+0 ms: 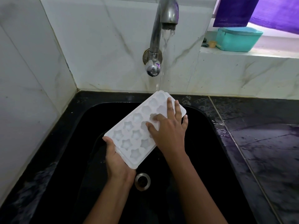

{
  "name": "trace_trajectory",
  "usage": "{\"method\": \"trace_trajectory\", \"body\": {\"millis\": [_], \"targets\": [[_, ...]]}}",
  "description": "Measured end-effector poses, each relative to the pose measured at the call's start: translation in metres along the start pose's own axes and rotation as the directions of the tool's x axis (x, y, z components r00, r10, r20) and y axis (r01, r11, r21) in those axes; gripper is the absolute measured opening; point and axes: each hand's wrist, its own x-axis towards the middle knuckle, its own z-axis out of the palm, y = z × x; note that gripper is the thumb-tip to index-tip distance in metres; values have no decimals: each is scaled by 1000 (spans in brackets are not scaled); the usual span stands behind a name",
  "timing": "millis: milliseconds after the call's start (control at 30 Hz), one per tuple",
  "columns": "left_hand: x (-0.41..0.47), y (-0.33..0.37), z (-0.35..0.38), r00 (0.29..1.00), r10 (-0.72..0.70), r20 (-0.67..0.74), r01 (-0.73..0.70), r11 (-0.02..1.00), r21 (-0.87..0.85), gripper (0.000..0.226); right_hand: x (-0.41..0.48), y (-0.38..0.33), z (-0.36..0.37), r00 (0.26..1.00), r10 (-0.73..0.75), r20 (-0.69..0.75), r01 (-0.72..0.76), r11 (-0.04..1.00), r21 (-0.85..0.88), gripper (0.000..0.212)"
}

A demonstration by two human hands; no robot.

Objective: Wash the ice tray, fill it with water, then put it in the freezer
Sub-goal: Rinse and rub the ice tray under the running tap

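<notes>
A white ice tray (129,136) with star-shaped cups is tilted over the black sink (202,143), its far end under the stream from the metal tap (163,18). My left hand (118,160) grips the tray's near corner from below, thumb on the rim. Spread flat on the tray's upper half, my right hand (169,126) presses its fingers into the cups. Water runs down onto the far end of the tray.
The sink drain (142,181) lies below the tray. A wet black counter (258,143) runs to the right. On the window ledge stands a teal plastic tub (237,39) under a purple cloth (258,10). White marble tiles wall the left and back.
</notes>
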Motion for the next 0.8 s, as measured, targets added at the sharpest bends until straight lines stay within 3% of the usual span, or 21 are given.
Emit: {"method": "trace_trajectory", "body": {"millis": [167,300,433,567,733,800], "targets": [[3,2,2,982,23,-185,-1,993,122,71,0,-2,5,996,-92,-20,94,991,96,26],[1,0,9,969,-11,-245,68,971,228,72,0,5,4,999,-33,-38,33,999,-8,21],[-1,-4,12,974,-60,-218,117,959,257,97,1,10,2,1000,26,15,-24,994,-105,30],[1,-2,9,979,-66,-192,113,963,245,96,2,9,-2,997,-58,43,59,998,-27,25],[1,-5,9,981,-83,-177,128,958,256,94,1,14,-5,999,40,16,-39,997,-60,29],[3,-5,10,981,-88,-172,129,960,250,92,1,10,0,1000,14,23,-12,997,-79,30]]}}
